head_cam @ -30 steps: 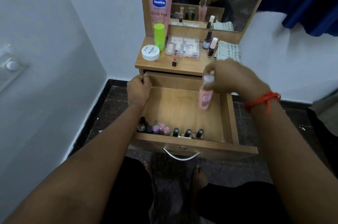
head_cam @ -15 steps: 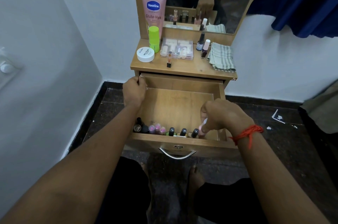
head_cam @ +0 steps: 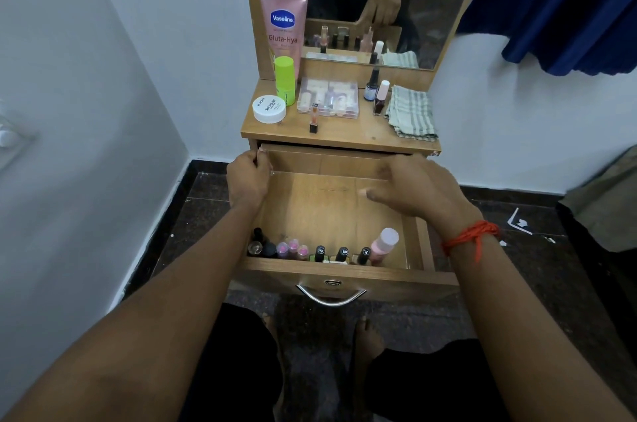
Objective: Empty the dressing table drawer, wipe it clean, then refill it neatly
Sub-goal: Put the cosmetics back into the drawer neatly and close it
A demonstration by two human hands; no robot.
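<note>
Head view: Vaseline Gluta-Hya tube [head_cam: 282, 25]; left hand [head_cam: 248, 177] grips drawer [head_cam: 320, 208]

Head view, down onto drawer [head_cam: 327, 208].

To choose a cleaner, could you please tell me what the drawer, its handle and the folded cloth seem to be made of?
The drawer looks like matte wood-grain laminate or wood: light brown, faint grain lines. The handle looks like polished metal, silver with bright glints, possibly chromed plastic. The cloth looks like soft woven fabric, likely cotton: limp folds, striped weave.
</note>
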